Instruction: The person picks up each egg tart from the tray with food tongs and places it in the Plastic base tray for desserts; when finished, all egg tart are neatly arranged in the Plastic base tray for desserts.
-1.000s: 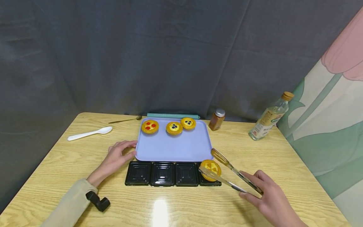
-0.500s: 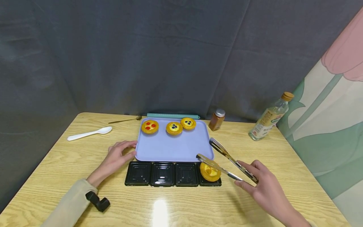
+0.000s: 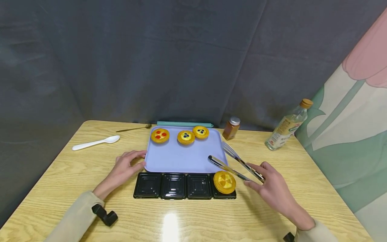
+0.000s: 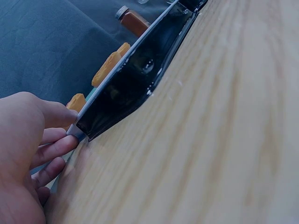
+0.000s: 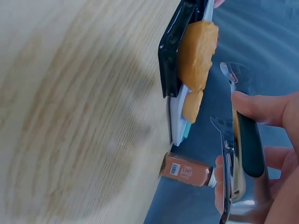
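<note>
My right hand [image 3: 272, 188] grips metal tongs [image 3: 234, 156], the thumb pressing a dark handle pad in the right wrist view. The tongs' arms are spread, with nothing between their tips, over the right side of the lavender tray [image 3: 178, 158]. Just below them, an egg tart with orange fruit pieces [image 3: 224, 182] sits in the rightmost of several square black plastic trays [image 3: 148, 185]. My left hand [image 3: 128, 164] touches the lavender tray's left edge with thumb and fingertips. On that tray lie a tart with red pieces [image 3: 160, 135] and two blueberry tarts [image 3: 185, 137].
A white spoon [image 3: 96, 143] and a thin dark spoon [image 3: 133, 128] lie at the left. Behind the tray is a teal rod [image 3: 184, 124]. A brown spice jar [image 3: 231, 128] and a tall clear bottle [image 3: 288, 126] stand at the back right, before a grey curtain [image 3: 151, 60].
The tongs have opened off the orange-fruit tart, leaving it in the rightmost black tray, and moved up and left toward the lavender tray. The left hand has stayed put.
</note>
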Available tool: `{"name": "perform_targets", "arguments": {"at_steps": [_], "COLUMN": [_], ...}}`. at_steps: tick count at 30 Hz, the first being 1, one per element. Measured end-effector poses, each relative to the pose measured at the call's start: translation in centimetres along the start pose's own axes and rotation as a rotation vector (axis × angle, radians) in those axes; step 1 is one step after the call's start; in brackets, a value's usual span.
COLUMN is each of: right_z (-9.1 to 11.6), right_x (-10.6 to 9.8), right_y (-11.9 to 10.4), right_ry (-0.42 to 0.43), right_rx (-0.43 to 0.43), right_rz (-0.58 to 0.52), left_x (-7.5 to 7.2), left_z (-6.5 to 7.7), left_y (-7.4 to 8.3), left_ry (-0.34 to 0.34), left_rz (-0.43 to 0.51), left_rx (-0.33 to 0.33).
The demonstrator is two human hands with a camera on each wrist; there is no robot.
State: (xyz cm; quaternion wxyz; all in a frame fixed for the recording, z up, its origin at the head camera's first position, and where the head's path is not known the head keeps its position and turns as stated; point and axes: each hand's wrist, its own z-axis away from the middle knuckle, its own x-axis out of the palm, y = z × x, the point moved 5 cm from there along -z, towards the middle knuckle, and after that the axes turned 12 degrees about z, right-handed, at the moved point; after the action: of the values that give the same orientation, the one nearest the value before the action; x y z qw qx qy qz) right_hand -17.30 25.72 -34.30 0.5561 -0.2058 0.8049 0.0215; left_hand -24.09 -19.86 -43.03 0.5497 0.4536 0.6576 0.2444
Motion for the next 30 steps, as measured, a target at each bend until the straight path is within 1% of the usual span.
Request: {"name": "perform_targets", "arguments": {"at_steps": [4,21,30], "right_z": [-0.7,-4.9,-6.5], "right_x": [0.5,1.7,2.9], "right_y": [0.2,0.5,0.6], "right_ry": [0.0,-0.032,-0.059], "right_rx": [-0.005,-0.017,-0.014], "right_rz": [0.003,0.021,0.044], "left_x": [0.0,0.0,0.0], "left_z": [0.0,0.1,0.0], "left_y": [0.0,0.0,0.0], "left_ry": [-0.001,0.0,-0.003], "left_rz": [0.001,0.003,0.005], "left_rx": [0.003,0.002,-0.003]}}
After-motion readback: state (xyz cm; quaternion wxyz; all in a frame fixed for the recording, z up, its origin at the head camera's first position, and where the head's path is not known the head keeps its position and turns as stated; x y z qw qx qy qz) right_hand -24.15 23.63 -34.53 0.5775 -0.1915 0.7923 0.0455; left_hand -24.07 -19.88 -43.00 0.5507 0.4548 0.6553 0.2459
